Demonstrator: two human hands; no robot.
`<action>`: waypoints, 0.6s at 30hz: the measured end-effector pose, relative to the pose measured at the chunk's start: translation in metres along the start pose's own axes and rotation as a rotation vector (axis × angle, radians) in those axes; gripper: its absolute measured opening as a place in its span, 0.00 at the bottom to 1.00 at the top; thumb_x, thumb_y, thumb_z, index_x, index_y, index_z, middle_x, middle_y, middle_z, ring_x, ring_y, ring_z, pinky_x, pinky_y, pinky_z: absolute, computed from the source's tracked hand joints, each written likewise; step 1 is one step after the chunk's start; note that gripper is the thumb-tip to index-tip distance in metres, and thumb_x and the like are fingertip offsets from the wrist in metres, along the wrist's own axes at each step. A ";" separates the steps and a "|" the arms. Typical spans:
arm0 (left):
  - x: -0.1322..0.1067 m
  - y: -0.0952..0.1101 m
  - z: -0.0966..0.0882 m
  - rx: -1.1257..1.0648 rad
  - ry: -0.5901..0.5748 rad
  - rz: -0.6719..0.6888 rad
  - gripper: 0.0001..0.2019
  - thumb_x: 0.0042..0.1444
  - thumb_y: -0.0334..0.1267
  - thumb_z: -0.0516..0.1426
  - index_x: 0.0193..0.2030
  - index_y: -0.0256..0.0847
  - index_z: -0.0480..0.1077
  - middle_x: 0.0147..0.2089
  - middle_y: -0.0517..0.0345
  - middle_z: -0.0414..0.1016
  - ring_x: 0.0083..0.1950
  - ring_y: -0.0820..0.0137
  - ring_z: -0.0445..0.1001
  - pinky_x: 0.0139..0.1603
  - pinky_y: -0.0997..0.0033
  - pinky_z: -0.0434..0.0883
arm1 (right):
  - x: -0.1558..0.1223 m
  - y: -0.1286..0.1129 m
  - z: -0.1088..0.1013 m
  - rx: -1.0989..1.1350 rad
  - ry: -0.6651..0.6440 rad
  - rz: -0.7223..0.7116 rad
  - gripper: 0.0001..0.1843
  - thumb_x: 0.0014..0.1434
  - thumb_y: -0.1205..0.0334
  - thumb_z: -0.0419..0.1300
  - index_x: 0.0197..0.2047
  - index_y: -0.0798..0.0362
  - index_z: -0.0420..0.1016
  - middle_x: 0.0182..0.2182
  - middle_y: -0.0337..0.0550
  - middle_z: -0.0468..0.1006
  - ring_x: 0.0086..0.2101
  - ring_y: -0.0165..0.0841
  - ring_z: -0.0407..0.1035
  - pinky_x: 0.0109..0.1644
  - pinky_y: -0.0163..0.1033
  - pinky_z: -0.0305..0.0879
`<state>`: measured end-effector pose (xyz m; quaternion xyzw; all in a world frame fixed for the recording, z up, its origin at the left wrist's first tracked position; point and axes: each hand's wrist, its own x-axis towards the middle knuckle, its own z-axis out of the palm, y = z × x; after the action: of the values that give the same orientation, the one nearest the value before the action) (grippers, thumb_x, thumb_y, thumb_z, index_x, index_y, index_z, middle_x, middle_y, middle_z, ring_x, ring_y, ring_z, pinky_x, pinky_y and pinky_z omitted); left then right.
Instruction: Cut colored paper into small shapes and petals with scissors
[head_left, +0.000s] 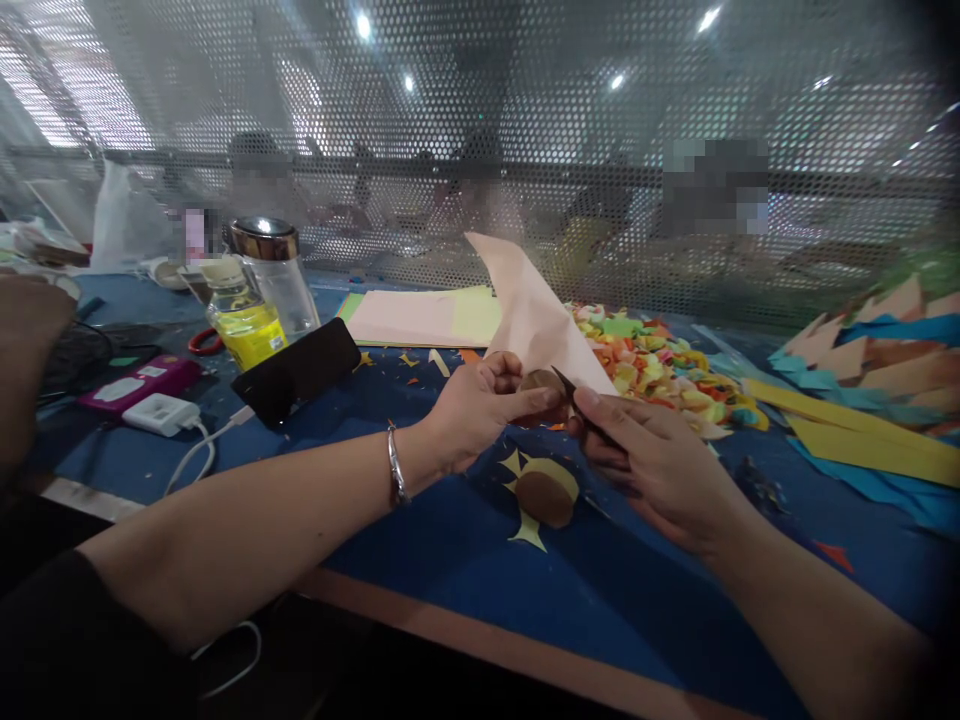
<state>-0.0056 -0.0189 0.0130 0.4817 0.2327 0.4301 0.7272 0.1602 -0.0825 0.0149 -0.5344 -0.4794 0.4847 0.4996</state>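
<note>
My left hand, with a silver bracelet on the wrist, is closed on a pale pink paper sheet and a small brown disc pressed against it. The sheet stands up and curls away from me. My right hand grips a slim dark pointed tool, its tip beside the disc; whether it is a blade or scissors I cannot tell. On the blue table below lie a brown round piece and yellow paper scraps.
Colourful paper cut-outs are heaped behind my right hand. Stacked sheets lie at the back. To the left are a phone, a yellow-labelled bottle, a flask and a power strip. Folded paper lies right; another person's arm shows left.
</note>
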 end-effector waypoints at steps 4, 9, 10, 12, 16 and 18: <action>-0.001 0.000 0.001 0.002 -0.019 -0.008 0.23 0.41 0.39 0.76 0.32 0.39 0.65 0.30 0.63 0.78 0.32 0.73 0.78 0.39 0.69 0.71 | 0.000 0.000 0.000 0.010 0.009 0.017 0.33 0.42 0.31 0.75 0.24 0.54 0.72 0.14 0.29 0.51 0.16 0.20 0.42 0.18 0.31 0.36; -0.002 0.000 0.001 -0.017 -0.031 0.013 0.23 0.38 0.43 0.77 0.30 0.38 0.68 0.30 0.61 0.78 0.32 0.74 0.77 0.39 0.70 0.70 | 0.002 0.002 -0.003 -0.008 -0.014 0.005 0.33 0.44 0.31 0.73 0.24 0.54 0.71 0.14 0.29 0.51 0.16 0.20 0.41 0.18 0.31 0.35; -0.002 0.000 0.001 -0.001 -0.029 0.016 0.23 0.38 0.44 0.77 0.30 0.37 0.70 0.30 0.61 0.78 0.32 0.74 0.76 0.38 0.70 0.69 | 0.002 0.003 -0.003 -0.018 -0.020 -0.004 0.33 0.46 0.30 0.72 0.24 0.53 0.71 0.14 0.29 0.51 0.16 0.21 0.41 0.18 0.31 0.35; -0.001 0.000 0.000 0.034 -0.028 0.022 0.21 0.39 0.44 0.76 0.30 0.36 0.72 0.29 0.61 0.77 0.31 0.75 0.75 0.37 0.71 0.66 | 0.003 0.003 -0.005 -0.036 -0.027 -0.021 0.33 0.49 0.29 0.70 0.25 0.53 0.71 0.14 0.29 0.51 0.17 0.21 0.41 0.18 0.32 0.35; 0.000 0.001 -0.003 0.057 -0.038 0.002 0.19 0.40 0.44 0.76 0.31 0.36 0.75 0.28 0.61 0.77 0.29 0.76 0.73 0.38 0.70 0.65 | 0.002 0.003 -0.006 -0.061 -0.032 -0.046 0.32 0.50 0.30 0.70 0.26 0.53 0.72 0.15 0.29 0.50 0.17 0.22 0.41 0.18 0.32 0.35; 0.000 0.002 -0.002 0.050 -0.036 -0.010 0.19 0.39 0.44 0.76 0.30 0.36 0.76 0.28 0.61 0.77 0.29 0.76 0.72 0.39 0.69 0.66 | 0.002 0.002 -0.006 -0.061 -0.028 -0.051 0.32 0.50 0.30 0.70 0.26 0.53 0.71 0.16 0.29 0.50 0.18 0.22 0.40 0.19 0.32 0.36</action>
<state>-0.0079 -0.0171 0.0134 0.5063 0.2327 0.4115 0.7212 0.1668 -0.0813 0.0126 -0.5302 -0.5144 0.4643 0.4886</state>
